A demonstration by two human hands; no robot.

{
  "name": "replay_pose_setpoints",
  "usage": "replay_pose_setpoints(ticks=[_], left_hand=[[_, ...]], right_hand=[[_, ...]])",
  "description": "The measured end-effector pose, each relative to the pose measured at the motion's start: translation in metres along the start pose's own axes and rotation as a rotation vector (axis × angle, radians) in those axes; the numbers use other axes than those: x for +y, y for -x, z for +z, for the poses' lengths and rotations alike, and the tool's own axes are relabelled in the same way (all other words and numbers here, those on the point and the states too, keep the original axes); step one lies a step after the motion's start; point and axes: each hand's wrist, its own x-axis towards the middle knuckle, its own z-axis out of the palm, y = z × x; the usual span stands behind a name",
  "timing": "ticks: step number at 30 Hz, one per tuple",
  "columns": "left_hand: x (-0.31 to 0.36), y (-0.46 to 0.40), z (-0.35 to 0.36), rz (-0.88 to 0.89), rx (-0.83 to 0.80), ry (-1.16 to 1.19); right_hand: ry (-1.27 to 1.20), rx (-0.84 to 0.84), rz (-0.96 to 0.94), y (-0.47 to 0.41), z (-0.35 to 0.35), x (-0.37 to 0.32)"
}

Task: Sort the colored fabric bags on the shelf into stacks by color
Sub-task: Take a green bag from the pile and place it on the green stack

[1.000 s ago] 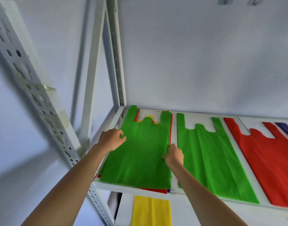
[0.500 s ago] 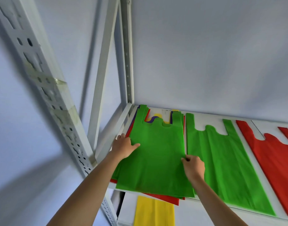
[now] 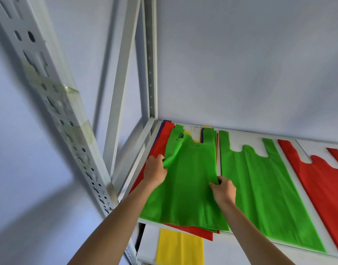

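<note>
Head view of a white metal shelf (image 3: 241,135) against a pale wall. In the centre of the frame lies a mixed pile of fabric bags, topped by a green bag (image 3: 191,180). The left hand (image 3: 154,172) pinches the left edge of this top green bag, so that the fabric there is bunched and its left handle is folded over. The right hand (image 3: 222,189) is closed on the bag's right edge, thumb on top, with the fabric gathered between the fingers. Beneath the green bag, red bags (image 3: 160,150) show at the left side and at the lower front edge of the pile, while slivers of purple and yellow show at the rear near the handles. Just to the right of the pile, a single green bag (image 3: 264,188) lies flat on the shelf, apart from the pile. Further right, at the frame's right edge, a red bag (image 3: 323,184) lies flat. At the lower centre of the frame, on the shelf level below, a yellow bag (image 3: 180,247) is partly visible. A perforated upright post (image 3: 55,96) crosses the left of the frame.
</note>
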Motion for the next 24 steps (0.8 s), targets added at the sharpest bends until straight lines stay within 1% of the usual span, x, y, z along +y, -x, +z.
replay_pose_setpoints(ticks=[3, 4, 5, 7, 9, 11, 12, 14, 17, 18, 20, 24], left_hand=[[0.010, -0.010, -0.017, -0.286, -0.128, 0.408], [0.010, -0.014, -0.024, -0.359, -0.171, 0.508], [0.009, -0.017, -0.031, -0.402, -0.210, 0.557], [0.001, -0.024, -0.040, -0.453, -0.292, 0.532], [-0.007, -0.025, -0.048, -0.468, -0.430, 0.425], [-0.011, -0.021, -0.057, -0.475, -0.604, 0.392], [-0.014, -0.023, -0.059, -0.483, -0.643, 0.393], [-0.021, -0.027, -0.060, -0.476, -0.624, 0.437], [-0.030, -0.035, -0.047, -0.396, -0.471, 0.507], [-0.029, -0.034, -0.043, -0.382, -0.411, 0.513], [-0.022, -0.025, -0.040, -0.377, -0.335, 0.528], [-0.019, -0.018, -0.037, -0.372, -0.277, 0.560]], right_hand=[[-0.071, -0.023, 0.029, -0.004, -0.002, -0.005], [-0.108, -0.039, 0.043, -0.006, -0.003, -0.006], [-0.141, -0.060, 0.054, -0.007, -0.004, -0.009], [-0.227, -0.136, 0.116, -0.009, -0.008, -0.015], [-0.292, -0.211, 0.172, -0.011, -0.011, -0.016], [-0.279, -0.265, 0.175, -0.010, -0.017, -0.017], [-0.236, -0.280, 0.155, -0.009, -0.019, -0.015], [-0.129, -0.283, 0.104, -0.007, -0.021, -0.014], [0.070, -0.242, 0.030, -0.007, -0.019, -0.012], [0.098, -0.229, 0.014, -0.008, -0.017, -0.011], [0.127, -0.211, -0.009, -0.007, -0.015, -0.012], [0.094, -0.180, -0.004, -0.002, -0.011, -0.015]])
